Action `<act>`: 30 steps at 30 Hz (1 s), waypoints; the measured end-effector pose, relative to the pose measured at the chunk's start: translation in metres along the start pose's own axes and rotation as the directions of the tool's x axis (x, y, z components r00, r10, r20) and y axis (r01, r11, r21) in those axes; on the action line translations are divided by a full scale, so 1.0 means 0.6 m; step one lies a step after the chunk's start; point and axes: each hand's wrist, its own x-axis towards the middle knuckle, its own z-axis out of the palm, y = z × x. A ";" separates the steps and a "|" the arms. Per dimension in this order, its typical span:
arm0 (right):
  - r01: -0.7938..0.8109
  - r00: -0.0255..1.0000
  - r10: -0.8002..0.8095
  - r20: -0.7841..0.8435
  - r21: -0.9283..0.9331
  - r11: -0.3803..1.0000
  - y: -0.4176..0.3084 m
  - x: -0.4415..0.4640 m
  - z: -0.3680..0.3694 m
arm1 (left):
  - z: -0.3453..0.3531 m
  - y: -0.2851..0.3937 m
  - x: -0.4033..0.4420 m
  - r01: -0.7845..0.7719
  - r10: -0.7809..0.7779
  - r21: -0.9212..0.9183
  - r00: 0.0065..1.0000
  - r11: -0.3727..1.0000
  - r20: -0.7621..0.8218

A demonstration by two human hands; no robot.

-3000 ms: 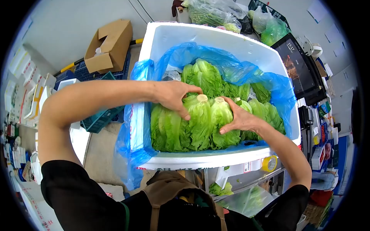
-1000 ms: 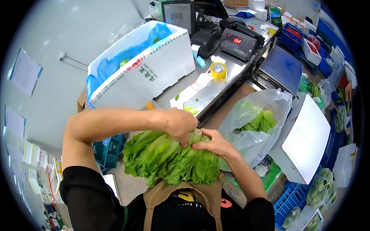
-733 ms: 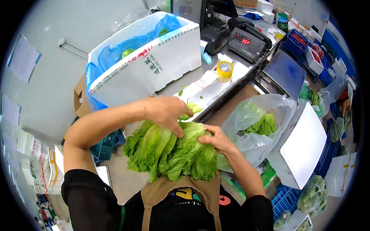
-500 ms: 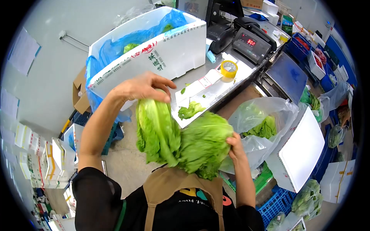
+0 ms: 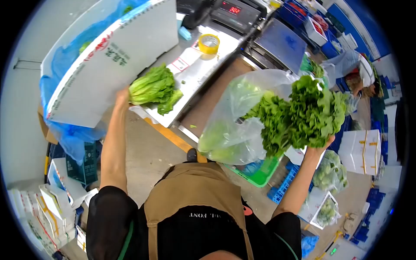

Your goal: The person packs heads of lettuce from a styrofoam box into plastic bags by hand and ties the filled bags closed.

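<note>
At the left, my left hand [image 5: 124, 94] is closed round the stem end of a light green lettuce [image 5: 151, 84]. Its leaves lie over the edge of the metal table, beside a loose piece of leaf [image 5: 170, 102]. Out to the right, my right hand [image 5: 326, 145] grips a second, darker lettuce [image 5: 318, 110] from below and behind, its fingers mostly hidden by the leaves. This lettuce is held up at the right side of a clear plastic bag [image 5: 225, 130]. More greens [image 5: 271, 115] show at the bag's opening, partly overlapped by the held lettuce.
A white foam box [image 5: 112, 60] with a blue liner stands at the back left. On the metal table [image 5: 216, 60] are yellow tape [image 5: 209, 43] and a label strip [image 5: 182, 60]. Behind are a scale display [image 5: 236, 11] and platform [image 5: 281, 43]. A green crate [image 5: 260, 175] sits below the bag.
Both hands held lettuce close to my chest; now they are wide apart, the left at the table edge and the right by the bag. The view has turned to the right.
</note>
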 end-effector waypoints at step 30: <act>0.640 -0.619 0.777 0.114 -0.499 0.584 0.391 0.079 0.156 | 0.353 -0.001 -0.607 -0.983 0.408 0.035 0.106 0.179 0.907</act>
